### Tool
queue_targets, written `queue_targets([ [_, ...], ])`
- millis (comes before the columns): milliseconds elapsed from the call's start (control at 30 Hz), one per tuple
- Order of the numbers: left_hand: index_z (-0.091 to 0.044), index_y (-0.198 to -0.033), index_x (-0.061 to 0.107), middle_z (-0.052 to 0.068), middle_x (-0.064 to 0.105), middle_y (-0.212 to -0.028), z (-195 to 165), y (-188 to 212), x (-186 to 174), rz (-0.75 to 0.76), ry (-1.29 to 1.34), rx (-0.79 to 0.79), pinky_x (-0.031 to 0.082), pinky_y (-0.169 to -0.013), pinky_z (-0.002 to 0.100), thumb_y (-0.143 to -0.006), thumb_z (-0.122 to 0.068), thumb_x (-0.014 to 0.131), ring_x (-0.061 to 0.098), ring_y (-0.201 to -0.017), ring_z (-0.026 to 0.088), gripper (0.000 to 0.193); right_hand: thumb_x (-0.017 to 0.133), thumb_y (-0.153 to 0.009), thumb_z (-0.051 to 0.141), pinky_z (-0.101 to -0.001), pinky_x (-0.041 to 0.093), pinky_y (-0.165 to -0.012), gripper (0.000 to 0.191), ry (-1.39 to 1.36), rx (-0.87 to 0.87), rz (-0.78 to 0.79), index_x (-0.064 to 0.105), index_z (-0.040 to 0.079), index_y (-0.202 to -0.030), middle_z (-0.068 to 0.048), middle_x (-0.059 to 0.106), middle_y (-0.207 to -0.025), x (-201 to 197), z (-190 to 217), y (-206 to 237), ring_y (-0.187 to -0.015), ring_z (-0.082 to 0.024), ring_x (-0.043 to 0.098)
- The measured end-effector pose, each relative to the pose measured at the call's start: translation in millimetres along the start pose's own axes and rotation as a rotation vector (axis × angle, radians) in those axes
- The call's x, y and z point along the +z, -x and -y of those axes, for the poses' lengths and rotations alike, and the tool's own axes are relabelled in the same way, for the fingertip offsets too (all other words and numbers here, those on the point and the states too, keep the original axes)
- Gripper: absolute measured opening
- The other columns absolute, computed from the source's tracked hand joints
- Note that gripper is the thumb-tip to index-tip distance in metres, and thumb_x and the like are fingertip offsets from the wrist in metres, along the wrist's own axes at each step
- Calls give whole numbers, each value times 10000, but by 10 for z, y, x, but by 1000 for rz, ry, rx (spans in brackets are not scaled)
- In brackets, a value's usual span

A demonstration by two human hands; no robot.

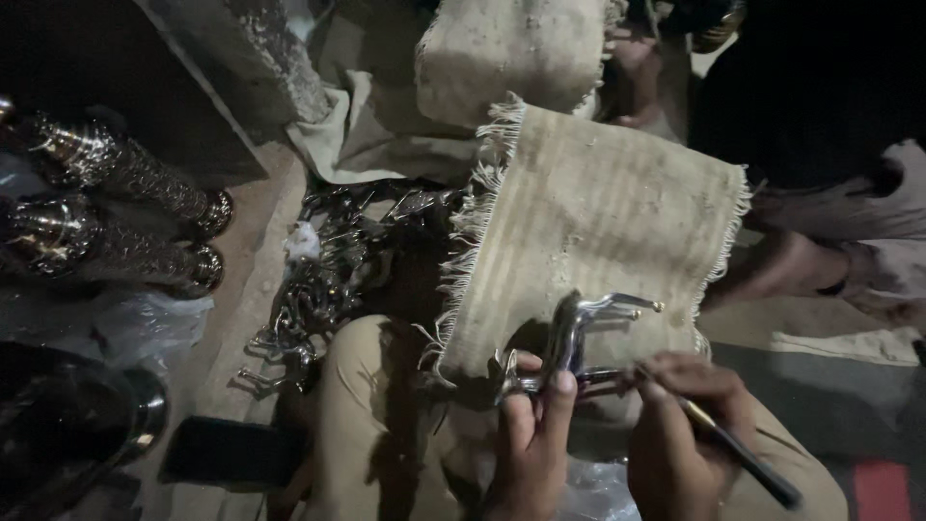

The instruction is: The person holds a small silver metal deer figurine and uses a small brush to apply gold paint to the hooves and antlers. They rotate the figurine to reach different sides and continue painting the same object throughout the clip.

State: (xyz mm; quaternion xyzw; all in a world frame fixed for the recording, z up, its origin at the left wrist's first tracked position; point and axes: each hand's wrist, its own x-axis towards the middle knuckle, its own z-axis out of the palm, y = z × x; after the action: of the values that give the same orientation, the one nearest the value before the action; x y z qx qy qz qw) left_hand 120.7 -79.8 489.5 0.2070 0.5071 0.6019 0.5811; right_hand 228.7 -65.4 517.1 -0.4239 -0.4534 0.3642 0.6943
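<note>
The left hand (531, 434) grips a shiny metal horse (569, 338) over a fringed mat (598, 212); the right hand (675, 425), just beside, pinches a thin tool (743, 453), tip at the figurine. Detail work appears underway; steadiness matters next.

I'm sitting on a dusty concrete floor (256, 280), and it's carrying everything here. A heap of small shiny metal figures (333, 280) is lying on it just left of my knee. A fringed woven mat (598, 212) is spreading across the middle, a second mat (511, 53) lying beyond it, with crumpled pale cloth (357, 135) between that one and the heap. Two ornate metal vases (116, 212) are lying on their sides at far left, clear plastic sheet (145, 323) under them. A dark flat phone (231, 452) is lying near the bottom left.
</note>
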Motion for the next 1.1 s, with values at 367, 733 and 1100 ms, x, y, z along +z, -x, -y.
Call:
queue_targets([
  [367, -66, -1414, 476, -4, 596, -987, -241, -48, -684, 247, -38, 5, 460, -694, 198, -914, -266, 753, 534, -812, 49, 606, 584, -903, -112, -336, 566, -915, 132, 253, 153, 202, 579, -28, -1005, -138, 650, -1093, 256, 160, -108, -992, -215, 693],
  [733, -59, -1134, 550, 112, 600, -790, -356, -73, -743, 270, -705, 498, 511, -591, 371, -921, -264, 843, 628, -662, 239, 416, 611, -890, -81, -303, 544, -925, 129, 352, 137, 271, 585, -26, -1003, -131, 666, -1099, 269, 137, -94, -1017, -189, 680],
  [1100, 7, -1393, 429, 189, 739, -937, 43, -11, -792, 158, -877, 511, 543, -632, 459, -899, -350, 798, 716, -769, 369, 713, 638, -878, -63, -252, 520, -884, 113, 472, 91, 357, 623, -29, -985, -113, 696, -1047, 404, 81, -272, -970, -138, 663],
])
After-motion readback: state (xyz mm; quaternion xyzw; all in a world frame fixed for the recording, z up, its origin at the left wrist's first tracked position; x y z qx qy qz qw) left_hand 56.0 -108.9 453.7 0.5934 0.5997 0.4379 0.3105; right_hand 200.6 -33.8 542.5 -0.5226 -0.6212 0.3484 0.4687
